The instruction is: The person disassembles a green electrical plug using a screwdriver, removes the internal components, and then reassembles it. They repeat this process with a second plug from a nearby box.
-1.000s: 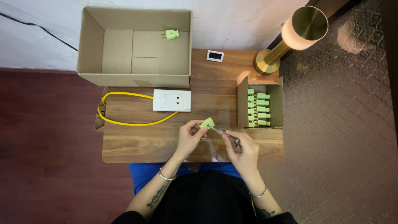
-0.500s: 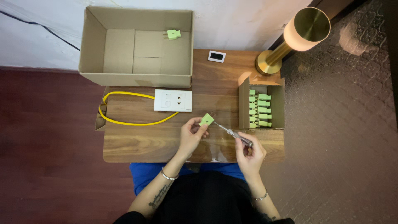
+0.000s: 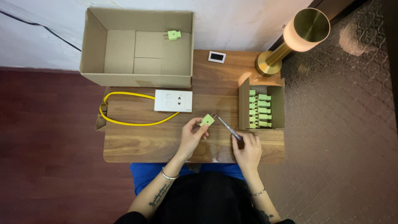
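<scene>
Left hand [image 3: 192, 135] is pinching a green plug [image 3: 207, 120] between thumb and fingertips, holding it up just off the table [image 3: 137, 145], a little below the white socket [image 3: 173, 101]. Right hand [image 3: 248, 148] is grasping a screwdriver [image 3: 227, 127] – fingers curled round the dark handle, the metal shaft slanting up and left. The tip is sitting just beside the plug's right edge (touching or not, cannot tell).

The socket is lying flat near the table's middle, a yellow cable [image 3: 124, 112] looping out from its left side and back under it. Right of the socket, a small carton [image 3: 278, 103] is lying open, a stack of green plugs [image 3: 258, 109] packed inside it. Above the socket, a big cardboard box [image 3: 93, 45] is standing open – one green plug [image 3: 174, 35] is resting on its floor near the far right corner. Up and right of the socket, a small white card [image 3: 217, 57] is lying on the wood, and beyond that a brass lamp [image 3: 304, 31] is glowing at the table's corner.
</scene>
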